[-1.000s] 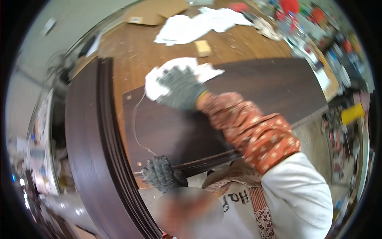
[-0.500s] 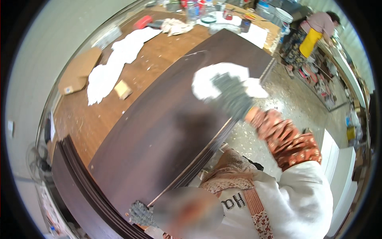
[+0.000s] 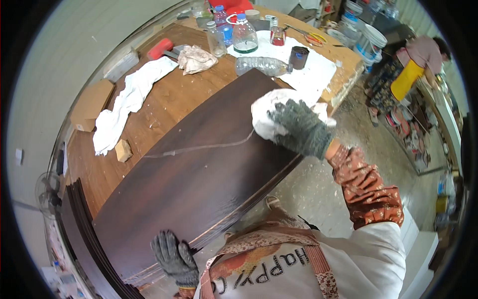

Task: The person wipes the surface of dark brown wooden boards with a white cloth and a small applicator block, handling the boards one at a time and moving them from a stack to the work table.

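A dark brown wooden panel [image 3: 194, 174] with one curved side lies across the workbench. My right hand [image 3: 301, 127], in a dark grey knit glove, presses a bunched white cloth [image 3: 266, 113] on the panel near its far right end. Its fingers bend over the cloth. From the cloth, a thin pale line [image 3: 204, 147] runs left over the panel's surface; whether it is thread or a wet streak I cannot tell. My left hand [image 3: 174, 254], gloved alike, rests on the panel's near edge, fingers stretched out and nothing in it.
Several similar dark panels [image 3: 82, 234] are stacked at the left. On the wooden bench stand a jug [image 3: 245, 36], bottles and a dark cup [image 3: 298, 57]. A long white cloth [image 3: 127, 104], a beige rag [image 3: 196, 59] and a small block [image 3: 123, 150] lie there. A person [image 3: 411, 70] works at far right.
My left hand has come into clear view, fingers spread on the panel's near edge. The right hand and cloth have shifted slightly right and down in view. The pale line shows much longer.
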The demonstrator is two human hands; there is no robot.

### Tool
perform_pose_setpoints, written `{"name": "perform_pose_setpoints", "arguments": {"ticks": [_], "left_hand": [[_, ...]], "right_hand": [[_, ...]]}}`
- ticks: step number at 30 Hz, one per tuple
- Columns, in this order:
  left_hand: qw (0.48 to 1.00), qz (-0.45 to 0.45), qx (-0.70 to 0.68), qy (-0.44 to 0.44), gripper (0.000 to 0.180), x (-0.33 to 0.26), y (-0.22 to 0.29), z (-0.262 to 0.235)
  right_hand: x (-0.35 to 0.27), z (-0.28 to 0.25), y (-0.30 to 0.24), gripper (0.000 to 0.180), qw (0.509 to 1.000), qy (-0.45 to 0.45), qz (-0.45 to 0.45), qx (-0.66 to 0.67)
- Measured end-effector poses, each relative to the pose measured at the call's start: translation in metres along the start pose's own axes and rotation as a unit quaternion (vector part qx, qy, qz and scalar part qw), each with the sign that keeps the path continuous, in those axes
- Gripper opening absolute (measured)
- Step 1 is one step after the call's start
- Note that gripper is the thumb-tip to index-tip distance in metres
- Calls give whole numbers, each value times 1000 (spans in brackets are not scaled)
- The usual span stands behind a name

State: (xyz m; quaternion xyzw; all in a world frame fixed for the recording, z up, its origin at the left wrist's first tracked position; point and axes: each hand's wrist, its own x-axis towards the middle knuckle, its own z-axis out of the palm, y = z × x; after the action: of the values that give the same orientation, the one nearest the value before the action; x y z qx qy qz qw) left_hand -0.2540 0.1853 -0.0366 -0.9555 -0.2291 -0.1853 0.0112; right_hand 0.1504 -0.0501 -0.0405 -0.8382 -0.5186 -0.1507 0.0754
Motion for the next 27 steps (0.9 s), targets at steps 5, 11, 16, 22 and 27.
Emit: {"name": "perform_pose_setpoints", "arguments": {"ticks": [5,11,16,22,27], "left_hand": [[995,-37,70,-67,44,52,50,17],[994,-21,65,-86,45,59,64,16],[993,-43,78,-73,44,52,62,15],[995,-51,58,-57,43,67,63,21],[990,-97,105,-21,42,61,62,9]], "right_hand": [[33,5,24,63,992,-12,-107,67],[140,51,45,57,992,-11,-94,80],[216,77,-2,53,980,-45,-62,182],[300,61,-36,51,952,180,-137,204],[293,38,46,64,937,-46,-110,328]]}}
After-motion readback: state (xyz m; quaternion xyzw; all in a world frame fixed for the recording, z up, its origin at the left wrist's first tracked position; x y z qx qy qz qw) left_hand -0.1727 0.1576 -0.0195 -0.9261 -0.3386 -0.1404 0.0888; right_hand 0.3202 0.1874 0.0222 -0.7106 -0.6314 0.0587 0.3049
